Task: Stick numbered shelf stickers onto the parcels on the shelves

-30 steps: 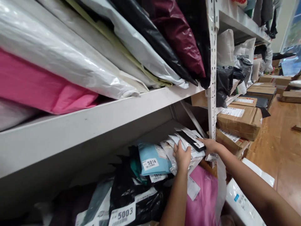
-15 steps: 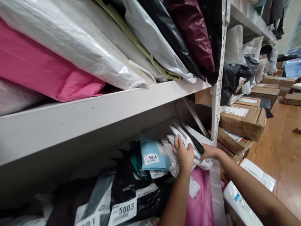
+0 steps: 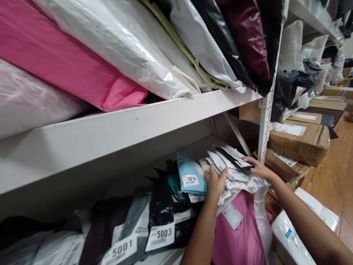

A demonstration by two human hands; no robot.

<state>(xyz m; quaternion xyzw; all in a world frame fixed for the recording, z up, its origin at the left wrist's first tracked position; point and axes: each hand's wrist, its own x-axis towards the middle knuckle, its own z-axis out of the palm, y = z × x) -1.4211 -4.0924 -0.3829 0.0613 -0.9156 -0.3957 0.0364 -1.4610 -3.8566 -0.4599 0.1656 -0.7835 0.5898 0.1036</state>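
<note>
On the lower shelf stands a row of small mail parcels with numbered labels. My left hand presses against the white ones beside a light blue parcel marked 5014, fingers apart. My right hand rests at the right end of the row, its fingers laid on a black-and-white parcel. Black parcels labelled 5003 and 5001 lean further left. A pink bag hangs below my left wrist.
The white shelf board above carries large pink, white, black and maroon bags. A perforated upright post stands right of my hands. Cardboard boxes fill the neighbouring bay. A white parcel lies on the wooden floor.
The view has shifted left and down. The parcels under my right hand have tipped from upright to leaning flatter to the right, and both hands stay on the row.
</note>
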